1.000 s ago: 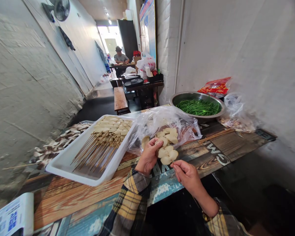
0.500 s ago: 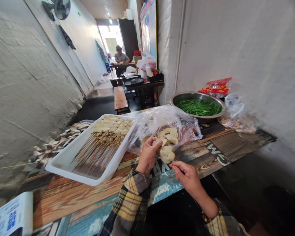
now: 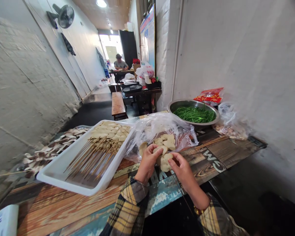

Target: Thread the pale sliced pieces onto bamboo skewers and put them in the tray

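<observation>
My left hand (image 3: 147, 164) is closed with thumb and fingers pinching a pale round slice (image 3: 161, 149). Just right of it, the fingertips of my right hand (image 3: 184, 168) press on a cluster of skewered pale slices (image 3: 165, 163). A thin stick points down from this cluster toward the table edge, partly hidden by the right hand. More loose slices (image 3: 168, 141) lie behind the hands in an open clear plastic bag (image 3: 147, 126). To the left, a white tray (image 3: 45, 175) holds rows of skewered slices (image 3: 113, 130), their sticks (image 3: 93, 157) pointing toward me.
Brown-edged slices (image 3: 56, 144) are heaped beyond the tray's left side. A steel bowl (image 3: 169, 106) of green stalks stands at the back right, beside plastic bags (image 3: 228, 113). Bare sticks (image 3: 211, 142) lie on the wood-patterned table (image 3: 78, 209). A person (image 3: 120, 64) sits far behind.
My right hand has moved up from the stick below the cluster onto the slices themselves, closer to my left hand. The camera view has tilted up slightly.
</observation>
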`<state>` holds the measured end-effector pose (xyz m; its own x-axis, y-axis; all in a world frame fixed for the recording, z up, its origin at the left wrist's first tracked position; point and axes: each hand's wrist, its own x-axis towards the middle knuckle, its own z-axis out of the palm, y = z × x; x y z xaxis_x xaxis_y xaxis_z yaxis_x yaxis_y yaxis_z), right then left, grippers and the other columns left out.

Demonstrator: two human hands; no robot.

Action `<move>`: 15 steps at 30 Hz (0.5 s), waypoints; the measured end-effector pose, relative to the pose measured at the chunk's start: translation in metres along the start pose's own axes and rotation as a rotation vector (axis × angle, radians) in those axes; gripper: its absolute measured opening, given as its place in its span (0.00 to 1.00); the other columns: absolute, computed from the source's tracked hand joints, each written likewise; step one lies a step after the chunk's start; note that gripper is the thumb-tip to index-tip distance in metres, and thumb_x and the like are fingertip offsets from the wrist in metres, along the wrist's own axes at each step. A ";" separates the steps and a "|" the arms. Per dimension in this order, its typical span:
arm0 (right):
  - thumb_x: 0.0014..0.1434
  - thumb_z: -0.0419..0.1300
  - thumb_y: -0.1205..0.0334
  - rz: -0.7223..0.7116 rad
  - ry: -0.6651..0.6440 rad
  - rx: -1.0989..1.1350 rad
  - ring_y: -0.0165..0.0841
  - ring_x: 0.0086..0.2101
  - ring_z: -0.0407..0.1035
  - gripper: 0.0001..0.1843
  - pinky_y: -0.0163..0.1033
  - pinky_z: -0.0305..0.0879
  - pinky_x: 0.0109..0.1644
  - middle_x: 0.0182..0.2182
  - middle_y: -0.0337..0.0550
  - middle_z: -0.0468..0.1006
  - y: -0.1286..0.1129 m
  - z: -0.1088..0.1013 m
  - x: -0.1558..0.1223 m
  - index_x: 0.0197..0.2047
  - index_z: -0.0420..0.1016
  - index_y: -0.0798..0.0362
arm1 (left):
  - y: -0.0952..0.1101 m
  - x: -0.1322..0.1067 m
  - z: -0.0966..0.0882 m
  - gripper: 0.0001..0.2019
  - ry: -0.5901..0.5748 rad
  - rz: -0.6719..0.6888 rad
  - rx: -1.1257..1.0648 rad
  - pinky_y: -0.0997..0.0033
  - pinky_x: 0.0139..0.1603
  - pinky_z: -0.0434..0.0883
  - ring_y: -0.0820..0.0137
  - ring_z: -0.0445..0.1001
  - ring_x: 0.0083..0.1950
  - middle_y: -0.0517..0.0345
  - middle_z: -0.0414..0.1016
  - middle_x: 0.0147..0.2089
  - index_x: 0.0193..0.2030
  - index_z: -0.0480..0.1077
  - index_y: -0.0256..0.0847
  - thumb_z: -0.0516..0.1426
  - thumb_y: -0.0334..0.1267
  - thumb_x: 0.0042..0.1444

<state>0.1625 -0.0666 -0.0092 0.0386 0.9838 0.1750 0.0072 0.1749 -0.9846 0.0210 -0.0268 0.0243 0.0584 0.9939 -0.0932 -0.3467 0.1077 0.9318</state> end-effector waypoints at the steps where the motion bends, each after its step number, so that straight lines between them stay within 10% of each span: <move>1: 0.57 0.61 0.50 -0.001 0.000 0.000 0.36 0.34 0.71 0.18 0.37 0.69 0.37 0.35 0.46 0.77 0.002 0.002 0.001 0.44 0.71 0.55 | 0.000 0.000 0.000 0.19 -0.006 -0.001 0.002 0.79 0.26 0.61 0.77 0.66 0.25 0.62 0.71 0.26 0.29 0.67 0.38 0.69 0.46 0.37; 15: 0.56 0.59 0.60 -0.146 0.086 -0.218 0.36 0.33 0.72 0.08 0.37 0.67 0.37 0.32 0.43 0.79 0.003 0.003 0.001 0.37 0.76 0.54 | -0.003 0.000 -0.001 0.20 -0.011 -0.020 0.061 0.78 0.26 0.62 0.76 0.69 0.25 0.61 0.73 0.28 0.31 0.68 0.38 0.70 0.39 0.33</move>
<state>0.1597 -0.0652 -0.0118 0.1059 0.9402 0.3237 0.2337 0.2929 -0.9271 0.0210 -0.0275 0.0208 0.0756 0.9912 -0.1088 -0.2877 0.1261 0.9494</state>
